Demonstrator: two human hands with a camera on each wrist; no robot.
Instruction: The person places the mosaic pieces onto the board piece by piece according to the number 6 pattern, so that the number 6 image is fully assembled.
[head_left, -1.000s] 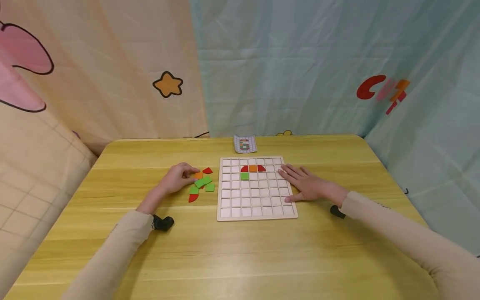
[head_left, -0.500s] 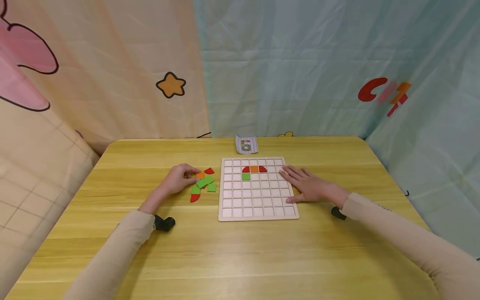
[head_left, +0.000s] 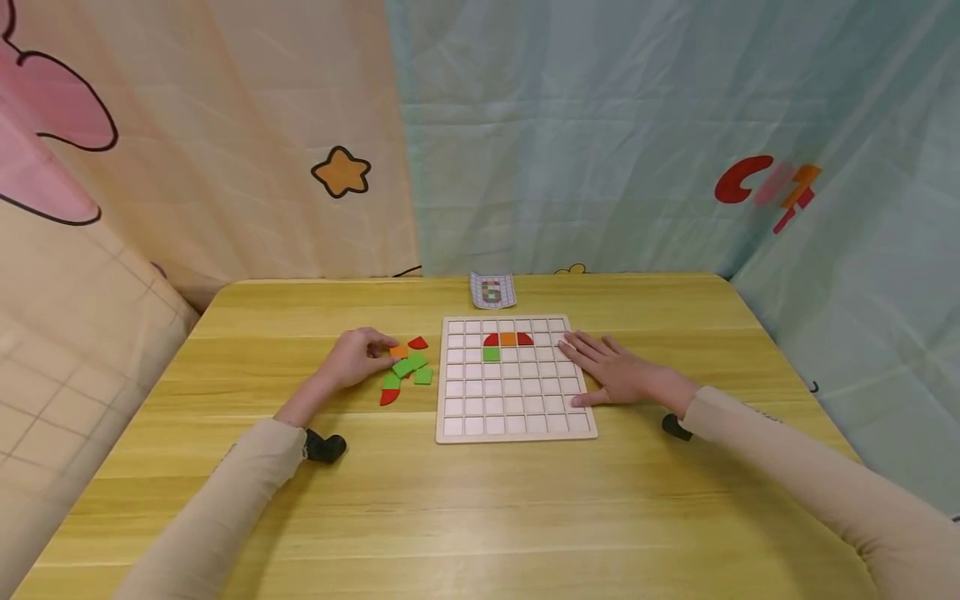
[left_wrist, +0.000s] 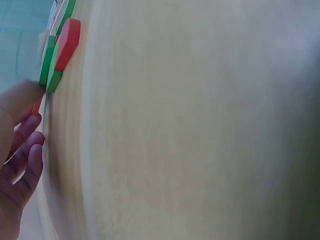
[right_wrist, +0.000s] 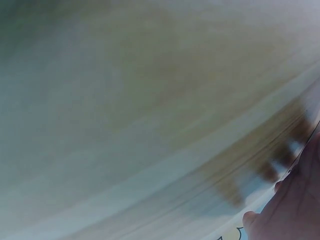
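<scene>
My left hand is at the left side of a small heap of flat tiles, thumb and fingers pinching an orange square tile. A sliver of that orange tile shows between the fingertips in the left wrist view. Green tiles overlap in the heap, with a red quarter-round tile at its near end and another red tile at its far end. My right hand lies flat, fingers spread, on the right edge of a white gridded board.
On the board sit two red quarter-rounds flanking an orange square, with a green square below the left one. A small printed pattern card lies behind the board. A curtain hangs beyond the wooden table.
The head view has shifted slightly. Both hands keep nearly the same places, the left at the tile heap and the right on the board.
</scene>
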